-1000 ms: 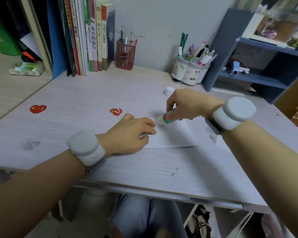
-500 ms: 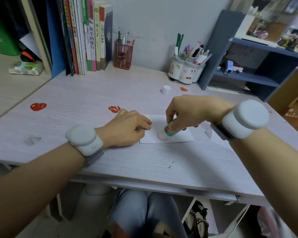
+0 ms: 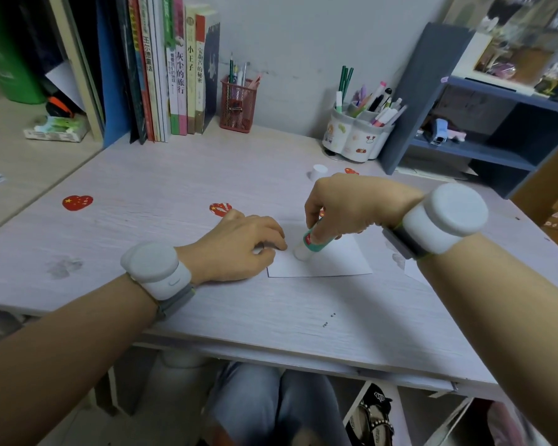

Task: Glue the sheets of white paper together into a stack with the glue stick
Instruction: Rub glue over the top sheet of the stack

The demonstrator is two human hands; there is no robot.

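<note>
- The right hand (image 3: 342, 204) has a tight grip on the glue stick (image 3: 311, 244); its fingers are curled round the green and white tube.
- The glue stick leans over, and its white tip touches the sheet of white paper (image 3: 322, 262) near the sheet's left side.
- The left hand (image 3: 242, 249) rests on the left edge of the paper with its fingers bent, pressing the sheet down. It grips nothing.
- The paper lies flat on the desk (image 3: 174, 188), right between the two hands.
- More white paper (image 3: 411, 272) pokes out under the right wrist, just beside the first sheet.
- Each wrist wears a fat white band.
- A small white cap (image 3: 318, 172) stands on the desk behind the right hand, well apart from the glue stick.
- Red heart stickers (image 3: 77, 202) are stuck on the desk.
- At the back stand a red mesh pen cup (image 3: 238, 104), a white pen pot (image 3: 356, 136) full of pens, and a row of books (image 3: 174, 75).
- A blue shelf (image 3: 464, 91) is on the right.
</note>
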